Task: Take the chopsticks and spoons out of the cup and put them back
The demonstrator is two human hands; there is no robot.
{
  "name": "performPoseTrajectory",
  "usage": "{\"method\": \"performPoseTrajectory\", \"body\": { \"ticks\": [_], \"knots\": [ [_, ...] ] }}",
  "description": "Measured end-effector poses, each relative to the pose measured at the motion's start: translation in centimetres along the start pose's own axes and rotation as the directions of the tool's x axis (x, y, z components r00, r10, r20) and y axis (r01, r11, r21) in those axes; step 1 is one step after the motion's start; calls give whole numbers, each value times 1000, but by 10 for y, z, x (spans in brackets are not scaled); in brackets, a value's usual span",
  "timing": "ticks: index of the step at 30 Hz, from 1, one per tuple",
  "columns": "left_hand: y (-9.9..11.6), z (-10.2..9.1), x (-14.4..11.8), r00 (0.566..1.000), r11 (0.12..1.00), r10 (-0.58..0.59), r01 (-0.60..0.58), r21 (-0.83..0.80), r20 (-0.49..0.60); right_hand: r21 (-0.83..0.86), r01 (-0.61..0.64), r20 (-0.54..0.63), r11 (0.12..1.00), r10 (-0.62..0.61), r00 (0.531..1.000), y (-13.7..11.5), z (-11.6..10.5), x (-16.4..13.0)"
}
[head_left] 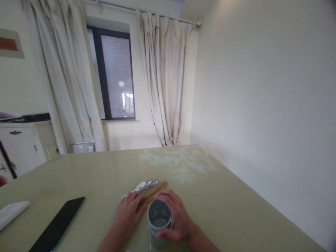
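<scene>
**user_a:** Chopsticks [153,191] are lying in a bundle on the bench [223,196], close to the near edge, with two metal spoons [152,183] and a white spoon [138,186] just beside them on the far side. Left hand [128,211] is flat on the near end of that bundle, fingers stretched out and resting on it, not curled round anything. Right hand [175,218] is wrapped around the side of a perforated metal holder [159,222] that stands upright, touching the chopsticks' right side. I'd call this the gathering stage: utensils still flat on the bench, holder steadied and empty as far as I can see.

**user_b:** Agreed. My guess for the next move: the left fingers need to close round the sticks as one bunch and tip them upright over the holder's mouth while the right keeps it from sliding on that glossy top. Loose sticks could roll apart.

**user_a:** Can't see the handles of the spoons though, the left hand covers them. The holder's base is cut off at the bottom edge, same with both forearms.

**user_b:** Also a dark phone [59,224] and a white napkin [12,211] off to the left, well apart. How many sticks there are, no idea, too blurry.
</scene>
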State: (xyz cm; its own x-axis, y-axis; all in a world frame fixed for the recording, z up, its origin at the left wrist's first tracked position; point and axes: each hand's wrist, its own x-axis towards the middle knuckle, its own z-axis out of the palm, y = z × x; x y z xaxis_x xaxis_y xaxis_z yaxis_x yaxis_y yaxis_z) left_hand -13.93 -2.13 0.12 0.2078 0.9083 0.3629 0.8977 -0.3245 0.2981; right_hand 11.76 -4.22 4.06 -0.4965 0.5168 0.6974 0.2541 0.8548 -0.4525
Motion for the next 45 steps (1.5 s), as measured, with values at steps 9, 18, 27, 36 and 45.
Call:
{"method": "performPoseTrajectory", "body": {
  "ticks": [9, 18, 27, 36, 45],
  "knots": [
    [-6, 6, 4, 1000, 999, -26, 26, 30, 1, -24, -103, -49, 994, 102, 994, 7, 7, 6],
    [0, 11, 11, 996, 988, -85, 86, 125, -11, 73, -438, -199, 896, 444, 874, 45, 23, 0],
    [7, 5, 12, 991, 978, -133, 125, 166, 35, 98, -549, -251, 830, 555, 793, 54, 28, 0],
    [10, 18, 6, 994, 994, -86, 89, 58, -63, 133, -523, -345, 842, 534, 772, 54, 18, -5],
    [18, 25, 5, 990, 993, -62, 48, -104, -130, 213, -533, -375, 819, 573, 729, 53, 9, -7]
  ]
}}
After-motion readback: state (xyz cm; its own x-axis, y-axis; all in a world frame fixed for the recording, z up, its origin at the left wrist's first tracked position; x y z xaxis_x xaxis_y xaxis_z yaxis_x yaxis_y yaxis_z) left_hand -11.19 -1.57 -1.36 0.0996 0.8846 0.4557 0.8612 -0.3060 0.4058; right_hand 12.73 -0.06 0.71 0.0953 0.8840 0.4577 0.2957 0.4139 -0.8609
